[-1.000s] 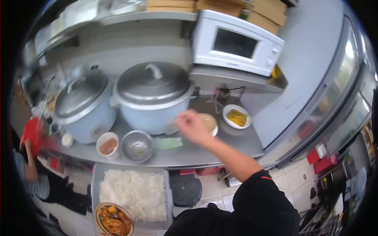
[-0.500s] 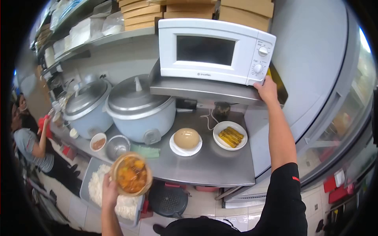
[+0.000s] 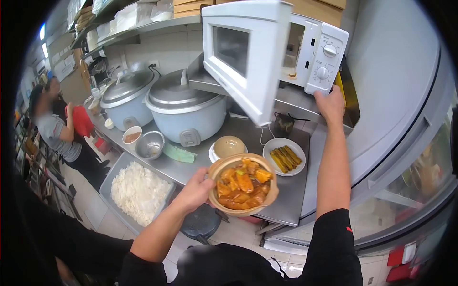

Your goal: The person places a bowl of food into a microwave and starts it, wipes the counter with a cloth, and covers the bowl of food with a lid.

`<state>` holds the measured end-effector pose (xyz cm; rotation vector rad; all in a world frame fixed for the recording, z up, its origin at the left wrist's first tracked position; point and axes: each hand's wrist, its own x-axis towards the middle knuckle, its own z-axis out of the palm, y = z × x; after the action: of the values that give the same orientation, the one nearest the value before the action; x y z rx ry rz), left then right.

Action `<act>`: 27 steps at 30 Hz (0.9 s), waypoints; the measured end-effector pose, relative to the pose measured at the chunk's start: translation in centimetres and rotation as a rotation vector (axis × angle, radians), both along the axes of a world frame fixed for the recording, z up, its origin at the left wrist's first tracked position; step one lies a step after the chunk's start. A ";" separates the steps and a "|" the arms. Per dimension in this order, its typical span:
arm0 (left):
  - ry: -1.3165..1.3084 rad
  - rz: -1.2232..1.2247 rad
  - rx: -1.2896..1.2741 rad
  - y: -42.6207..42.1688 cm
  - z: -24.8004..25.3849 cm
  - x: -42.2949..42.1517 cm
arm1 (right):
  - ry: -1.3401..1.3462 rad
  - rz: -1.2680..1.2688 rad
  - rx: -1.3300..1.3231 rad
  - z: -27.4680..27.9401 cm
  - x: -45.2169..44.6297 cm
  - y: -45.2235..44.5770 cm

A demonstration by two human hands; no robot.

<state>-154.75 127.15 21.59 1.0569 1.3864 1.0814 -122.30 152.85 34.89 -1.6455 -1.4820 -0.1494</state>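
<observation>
My left hand point(image 3: 197, 188) grips the rim of a clay bowl point(image 3: 214, 167) filled with orange-brown stew, held level in front of the counter. My right hand point(image 3: 330, 106) is at the lower right corner of the white microwave point(image 3: 326, 59), below its dials, with fingers bent against the casing. The microwave door point(image 3: 248, 57) stands swung open toward me. Behind the clay bowl, an empty beige bowl point(image 3: 229, 146) rests on a white plate. Right of it is a white dish point(image 3: 303, 168) of green-yellow strips.
Two large rice cookers point(image 3: 186, 114) point(image 3: 128, 102) line the steel counter point(image 3: 291, 207). Near them are a metal bowl point(image 3: 150, 145), a cup point(image 3: 131, 136) and green cloth point(image 3: 179, 154). A rice tub point(image 3: 114, 209) sits below. Two people stand at the left; a glass-door fridge is at the right.
The microwave door has swung open. My left hand has brought the clay bowl right and up, toward the microwave. Earlier my right hand moved from above the counter to the microwave's corner.
</observation>
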 end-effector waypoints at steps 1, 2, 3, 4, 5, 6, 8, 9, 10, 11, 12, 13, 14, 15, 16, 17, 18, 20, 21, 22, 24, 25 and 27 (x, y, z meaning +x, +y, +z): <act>0.022 -0.009 0.002 0.2 0.3 0.8 | 0.001 -0.009 0.007 0.1 -0.2 -0.3; 0.044 -0.017 0.004 0.4 1.1 1.7 | 0.001 -0.017 0.014 0.3 -0.5 -0.8; 0.004 -0.020 -0.040 0.4 2.5 2.6 | 0.002 -0.024 0.019 0.3 -0.7 -1.0; -0.019 -0.016 -0.008 1.0 3.2 3.1 | 0.005 -0.020 0.021 0.2 -0.7 -0.9; -0.040 -0.013 0.024 1.7 3.7 3.6 | 0.009 -0.018 0.023 0.1 -0.6 -0.8; -0.060 -0.012 0.057 2.4 4.3 3.9 | 0.014 -0.018 0.027 0.0 -0.5 -0.6; -0.024 -0.011 0.086 4.0 6.8 4.4 | 0.024 -0.023 0.024 0.1 -0.6 -1.0; -0.003 -0.013 0.106 5.0 8.3 4.5 | 0.032 -0.028 0.030 0.2 -0.7 -1.1; 0.006 -0.005 0.126 6.1 9.6 4.6 | 0.035 -0.017 0.036 0.2 -0.7 -1.0; 0.006 0.024 0.173 7.4 10.8 4.5 | 0.039 -0.007 0.040 0.2 -0.6 -0.9; 0.013 0.003 0.231 9.3 11.6 3.9 | 0.045 0.000 0.043 0.0 -0.5 -0.8; 0.034 0.060 0.264 10.1 13.9 4.4 | 0.036 0.007 0.045 -0.1 -0.4 -0.8; 0.079 0.035 0.262 12.0 15.5 3.8 | 0.030 0.012 0.047 -0.1 -0.4 -0.8; 0.091 0.002 0.239 13.2 17.7 3.6 | 0.026 0.016 0.054 0.0 -0.3 -0.8; 0.101 0.041 0.242 15.1 19.0 3.3 | 0.026 0.017 0.073 -0.1 -0.3 -0.8; 0.117 0.076 0.253 17.0 20.2 3.1 | 0.028 0.016 0.094 -0.3 -0.3 -0.8; 0.134 0.108 0.269 18.9 21.4 2.8 | 0.031 0.011 0.118 -0.5 -0.3 -0.7; 0.160 0.097 0.286 23.1 22.8 1.9 | -0.002 0.009 0.172 -0.8 -0.2 -0.4; 0.181 0.100 0.290 25.3 23.3 1.6 | 0.011 0.006 0.154 -0.7 -0.2 -0.6; 0.197 0.106 0.293 27.6 23.5 1.1 | 0.018 0.006 0.134 -0.5 -0.3 -0.8; 0.191 0.146 0.284 30.4 24.3 1.4 | 0.021 -0.016 0.121 -0.3 -0.5 -0.9; 0.197 0.154 0.293 31.9 24.2 1.5 | 0.016 -0.025 0.109 -0.3 -0.5 -0.9; 0.198 0.170 0.291 34.8 23.9 1.5 | 0.027 -0.035 0.116 -0.3 -0.6 -0.9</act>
<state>-153.21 161.92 45.47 1.3023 1.5280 1.3633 -122.89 151.93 34.62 -1.5750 -1.3988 -0.2274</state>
